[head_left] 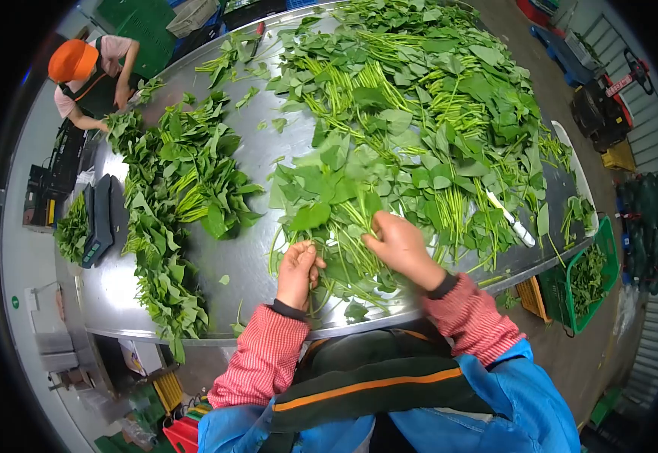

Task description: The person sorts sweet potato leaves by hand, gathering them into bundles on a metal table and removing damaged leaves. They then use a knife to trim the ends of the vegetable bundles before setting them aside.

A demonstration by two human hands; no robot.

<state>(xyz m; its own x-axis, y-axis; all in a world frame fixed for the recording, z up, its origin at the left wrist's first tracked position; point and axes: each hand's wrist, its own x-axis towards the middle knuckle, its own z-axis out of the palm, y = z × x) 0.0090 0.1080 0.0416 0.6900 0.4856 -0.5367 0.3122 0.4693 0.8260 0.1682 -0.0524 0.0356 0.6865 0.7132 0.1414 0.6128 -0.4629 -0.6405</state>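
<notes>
Near the front edge of the metal table (250,181), my left hand (297,273) is closed, its fingertips pinched at thin green stems. To its right my right hand (403,245) has its thumb and fingers closed round the stems of leafy greens (336,185), whose leaves spread just above both hands and are partly blurred. Loose stems lie under and between the hands. A large heap of leafy greens (450,113) covers the right and far part of the table. To the left lie sorted bunches (201,162) and a long row of leaves (152,241).
A co-worker in an orange cap (72,60) reaches to the table's far left. A scale (99,219) stands at the left side. A white-handled knife (511,219) lies on the greens at right. A green crate (607,257) stands beyond the right edge.
</notes>
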